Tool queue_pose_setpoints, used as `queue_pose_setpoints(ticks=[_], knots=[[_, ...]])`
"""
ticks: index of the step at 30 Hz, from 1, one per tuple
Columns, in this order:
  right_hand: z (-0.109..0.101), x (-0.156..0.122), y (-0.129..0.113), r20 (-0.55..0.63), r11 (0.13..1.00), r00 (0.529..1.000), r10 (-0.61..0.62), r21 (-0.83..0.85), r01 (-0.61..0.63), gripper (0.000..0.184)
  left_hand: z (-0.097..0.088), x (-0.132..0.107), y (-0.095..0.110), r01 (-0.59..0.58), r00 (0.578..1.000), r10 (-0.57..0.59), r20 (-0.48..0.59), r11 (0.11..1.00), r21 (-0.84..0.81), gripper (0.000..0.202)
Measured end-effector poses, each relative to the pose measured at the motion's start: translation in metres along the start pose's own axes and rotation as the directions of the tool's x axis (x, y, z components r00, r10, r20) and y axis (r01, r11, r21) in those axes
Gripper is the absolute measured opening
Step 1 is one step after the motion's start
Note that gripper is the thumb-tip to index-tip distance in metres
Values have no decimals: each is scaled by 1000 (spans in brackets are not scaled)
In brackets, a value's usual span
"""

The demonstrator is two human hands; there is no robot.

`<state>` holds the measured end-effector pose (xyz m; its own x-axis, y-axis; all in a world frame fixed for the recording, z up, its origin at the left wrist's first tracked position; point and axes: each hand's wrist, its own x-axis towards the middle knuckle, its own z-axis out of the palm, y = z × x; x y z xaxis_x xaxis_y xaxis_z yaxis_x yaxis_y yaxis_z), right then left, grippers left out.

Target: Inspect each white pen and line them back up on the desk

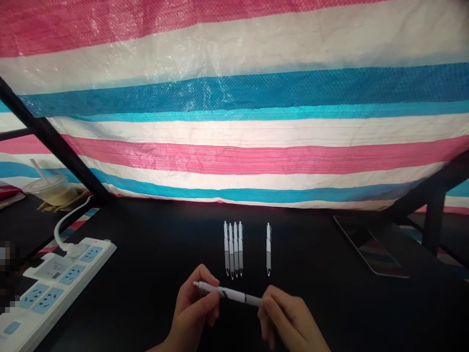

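Left hand and right hand both pinch a white retractable pen in the air above the dark surface, near four lined-up pens (fifth pen sits apart); even pressure keeps the barrel steady.

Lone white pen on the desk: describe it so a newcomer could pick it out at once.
Below the pink, white and blue striped tarpaulin lies a black desktop. Near its middle, four grey-gripped white pens lie side by side. The target is the single white pen just to their right, lying alone with a gap separating it.
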<state>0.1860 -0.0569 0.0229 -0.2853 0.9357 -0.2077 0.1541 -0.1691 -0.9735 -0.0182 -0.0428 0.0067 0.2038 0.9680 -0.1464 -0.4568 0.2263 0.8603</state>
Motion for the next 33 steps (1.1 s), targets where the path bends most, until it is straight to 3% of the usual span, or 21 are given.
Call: queue_pose_setpoints(ticks=[6,12,16,19,25,33], knots=[[2,1,2,7,993,1000,-1,122,0,42,0,2,0,3,1000,-2,-29,999,33,18],[-1,-1,1,27,1000,999,26,-1,-26,48,-3,2,-2,-22,1000,21,10,999,27,18],[-1,1,-2,28,1000,1000,2,15,-2,38,-2,1,0,-21,1000,21,-8,1000,17,17],[-2,1,-4,35,996,999,-28,-89,31,32,-2,1,2,-18,1000,18,-1,1000,12,17],[-5,-3,2,100,916,974,-202,-332,225,37,0,3,4,-6,1000,6,-6,1000,5,16],[-1,2,0,125,958,988,-91,-260,121,44,4,9,7,-49,998,45,31,989,141,11]])
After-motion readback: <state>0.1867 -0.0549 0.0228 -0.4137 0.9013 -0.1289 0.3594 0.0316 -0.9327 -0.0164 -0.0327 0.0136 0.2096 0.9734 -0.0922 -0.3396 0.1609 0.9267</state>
